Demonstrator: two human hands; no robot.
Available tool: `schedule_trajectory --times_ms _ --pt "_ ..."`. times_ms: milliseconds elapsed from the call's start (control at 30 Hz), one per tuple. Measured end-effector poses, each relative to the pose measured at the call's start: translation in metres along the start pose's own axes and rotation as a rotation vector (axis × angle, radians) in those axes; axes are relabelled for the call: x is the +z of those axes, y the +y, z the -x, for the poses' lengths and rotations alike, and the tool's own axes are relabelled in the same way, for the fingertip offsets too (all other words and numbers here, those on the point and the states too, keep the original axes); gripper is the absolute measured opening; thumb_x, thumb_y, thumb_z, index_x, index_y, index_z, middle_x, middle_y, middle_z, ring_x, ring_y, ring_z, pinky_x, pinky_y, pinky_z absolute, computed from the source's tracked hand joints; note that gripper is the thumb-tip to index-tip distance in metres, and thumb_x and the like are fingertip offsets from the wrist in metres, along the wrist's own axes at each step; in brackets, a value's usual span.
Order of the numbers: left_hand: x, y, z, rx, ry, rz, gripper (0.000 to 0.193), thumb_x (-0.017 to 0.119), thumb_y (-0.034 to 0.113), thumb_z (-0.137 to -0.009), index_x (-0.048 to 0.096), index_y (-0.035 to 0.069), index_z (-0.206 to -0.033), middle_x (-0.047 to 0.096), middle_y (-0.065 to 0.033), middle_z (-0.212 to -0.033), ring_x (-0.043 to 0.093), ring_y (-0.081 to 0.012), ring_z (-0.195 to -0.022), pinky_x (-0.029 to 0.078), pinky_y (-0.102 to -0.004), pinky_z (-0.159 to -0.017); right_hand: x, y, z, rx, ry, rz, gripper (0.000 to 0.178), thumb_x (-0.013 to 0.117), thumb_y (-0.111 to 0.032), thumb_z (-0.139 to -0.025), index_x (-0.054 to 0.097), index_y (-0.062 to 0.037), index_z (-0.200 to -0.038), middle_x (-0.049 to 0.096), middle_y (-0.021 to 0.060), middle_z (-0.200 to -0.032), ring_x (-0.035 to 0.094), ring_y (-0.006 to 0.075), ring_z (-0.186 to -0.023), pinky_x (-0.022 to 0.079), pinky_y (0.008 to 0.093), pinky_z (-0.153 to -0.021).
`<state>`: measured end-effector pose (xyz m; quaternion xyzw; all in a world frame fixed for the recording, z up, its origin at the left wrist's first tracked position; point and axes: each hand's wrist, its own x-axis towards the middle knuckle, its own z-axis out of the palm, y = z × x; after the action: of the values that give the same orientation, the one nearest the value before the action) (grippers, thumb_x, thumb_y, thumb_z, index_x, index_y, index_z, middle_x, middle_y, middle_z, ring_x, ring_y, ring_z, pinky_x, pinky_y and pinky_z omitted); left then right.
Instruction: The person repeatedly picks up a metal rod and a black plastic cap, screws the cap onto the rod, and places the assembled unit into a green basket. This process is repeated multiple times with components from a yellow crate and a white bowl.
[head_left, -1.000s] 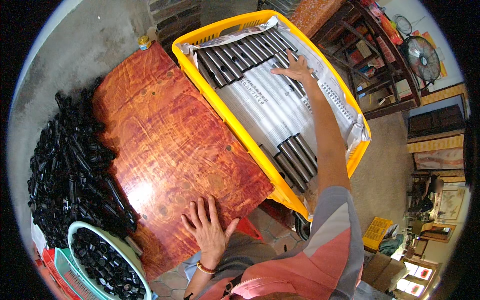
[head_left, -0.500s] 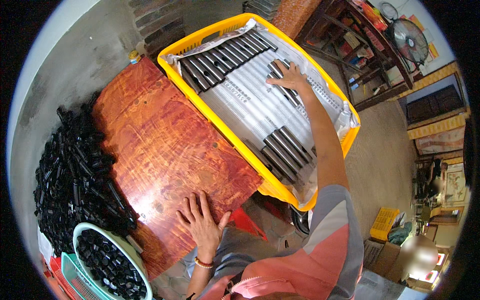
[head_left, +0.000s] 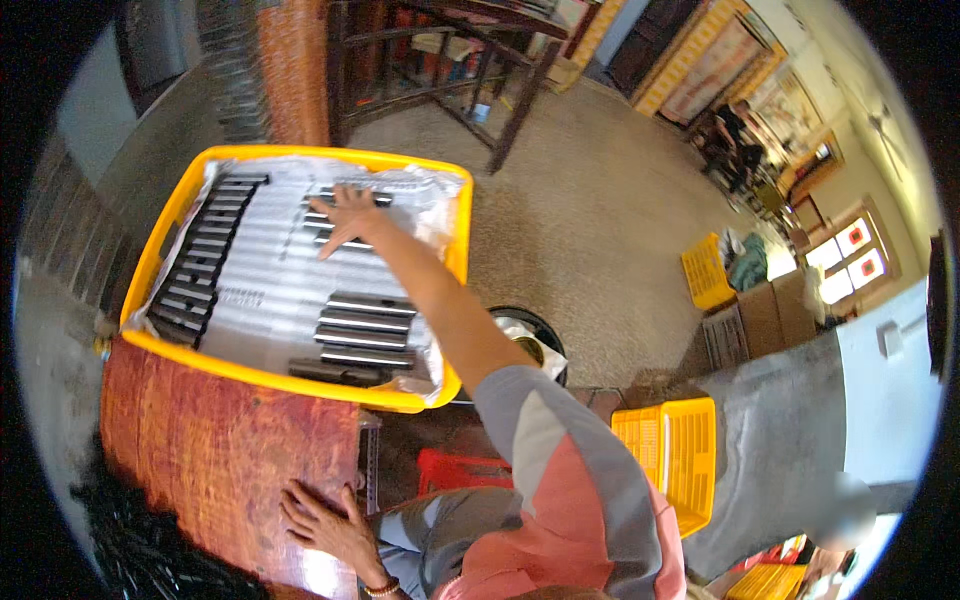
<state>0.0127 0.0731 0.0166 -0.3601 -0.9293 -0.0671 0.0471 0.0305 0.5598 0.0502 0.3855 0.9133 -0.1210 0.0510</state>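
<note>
My right hand [head_left: 350, 218], fingers spread, rests over a small group of dark tubes [head_left: 345, 245] at the far side of a yellow plastic basket [head_left: 310, 153]. Whitish plastic sheeting [head_left: 265, 260] lines the basket. Along its left side lies a row of several shiny black tubes [head_left: 205, 265]. A second group of thicker dark tubes [head_left: 368, 328] lies at the near right, beneath my right forearm. Flat on the reddish wooden board [head_left: 210, 420], my left hand [head_left: 325, 525] has its fingers apart and holds nothing.
A dark pile of small black parts [head_left: 150, 545] borders the board at lower left. A red stool [head_left: 455, 470] stands beside my legs. Yellow crates [head_left: 690, 465] are to the right, and a round black container [head_left: 545, 345] sits beside the basket. One person [head_left: 735, 140] is far off.
The view has swung to the right, so the basket now appears farther left and the bowl of black parts has left the picture. Both hands keep much the same places.
</note>
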Motion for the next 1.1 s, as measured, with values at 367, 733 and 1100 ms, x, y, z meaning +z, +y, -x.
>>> schedule_trajectory --times_ms 367,733,1100 --pt "0.007 -0.004 0.004 -0.001 0.021 -0.084 0.079 0.038 0.065 -0.086 0.026 0.013 -0.144 0.028 -0.0159 -0.144 0.026 -0.0319 -0.133 0.019 -0.0538 -0.106 0.014 -0.001 -0.021 0.178 0.089 -0.221 0.116 0.063 -0.073 -0.059 0.018 -0.0100 -0.146 0.008 0.0221 -0.150 0.007 0.0442 -0.137 0.005 0.0612 -0.105" --pt "0.012 -0.005 0.005 -0.021 -0.002 -0.083 0.079 0.039 0.065 -0.086 0.027 0.013 -0.143 0.030 -0.0159 -0.143 0.027 -0.0324 -0.133 0.020 -0.0539 -0.106 0.006 0.012 -0.003 0.033 0.001 -0.318 0.120 0.077 -0.062 -0.049 0.022 -0.0152 -0.145 0.019 0.0206 -0.148 0.015 0.0381 -0.138 0.010 0.0596 -0.108" --pt "-0.006 0.002 0.001 -0.016 -0.016 0.100 0.081 0.056 0.053 -0.081 0.028 0.009 -0.142 0.031 -0.0176 -0.143 0.025 -0.0342 -0.134 0.014 -0.0552 -0.108 0.012 0.046 0.037 -0.038 -0.155 -0.284 0.120 0.079 -0.056 -0.051 0.020 -0.0114 -0.145 0.019 0.0220 -0.145 0.020 0.0373 -0.135 0.023 0.0541 -0.107"
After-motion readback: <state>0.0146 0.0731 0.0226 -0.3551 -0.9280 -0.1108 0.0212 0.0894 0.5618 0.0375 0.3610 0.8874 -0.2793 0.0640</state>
